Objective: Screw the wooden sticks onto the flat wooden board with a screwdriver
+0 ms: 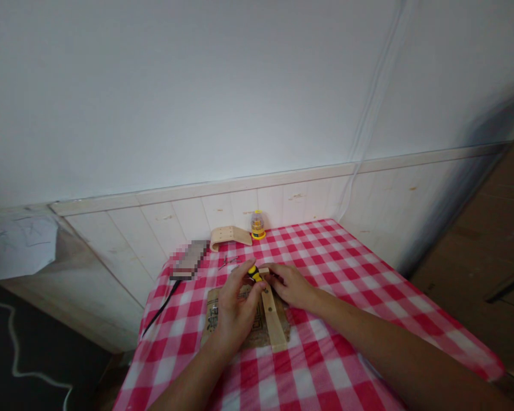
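Note:
My left hand (235,305) is closed around a yellow-and-black screwdriver (254,273), its tip hidden near a light wooden strip (273,319). That strip lies on a brown board (257,334) on the red-and-white checked tablecloth (346,274). My right hand (290,283) rests on the far end of the wooden strip, fingers curled and pressed on it. Loose screws (228,262) lie just beyond my hands.
A curved wooden piece (228,235) and a small yellow bit holder (257,225) stand at the table's far edge by the white panelled wall. A blurred grey device (189,260) with a black cable (165,305) sits at the far left. The floor drops away right.

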{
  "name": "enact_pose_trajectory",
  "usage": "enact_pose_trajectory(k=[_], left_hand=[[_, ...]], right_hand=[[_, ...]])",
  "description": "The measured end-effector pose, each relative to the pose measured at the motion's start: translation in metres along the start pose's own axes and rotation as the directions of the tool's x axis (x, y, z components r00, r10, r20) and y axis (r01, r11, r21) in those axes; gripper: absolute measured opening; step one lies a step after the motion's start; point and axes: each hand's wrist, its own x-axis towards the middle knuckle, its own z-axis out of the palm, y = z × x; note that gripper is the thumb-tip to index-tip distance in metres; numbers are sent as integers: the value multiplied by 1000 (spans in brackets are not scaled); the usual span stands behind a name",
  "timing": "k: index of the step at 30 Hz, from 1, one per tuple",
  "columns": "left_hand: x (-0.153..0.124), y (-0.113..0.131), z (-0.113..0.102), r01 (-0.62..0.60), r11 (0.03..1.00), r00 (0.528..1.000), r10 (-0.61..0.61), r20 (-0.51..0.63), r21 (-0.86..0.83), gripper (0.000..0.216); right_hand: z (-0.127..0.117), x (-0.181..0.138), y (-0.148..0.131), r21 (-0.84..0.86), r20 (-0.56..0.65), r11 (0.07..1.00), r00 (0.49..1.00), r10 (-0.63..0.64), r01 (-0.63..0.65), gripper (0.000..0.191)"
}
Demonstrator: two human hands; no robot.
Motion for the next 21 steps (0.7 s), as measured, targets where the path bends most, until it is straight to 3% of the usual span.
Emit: enact_pose_trajectory(k=[21], left_hand=[[-1,3,0,76,994,997,-75,29,-73,45]], right_hand=[[3,0,6,-12,-8,1000,1000,11,-11,29]])
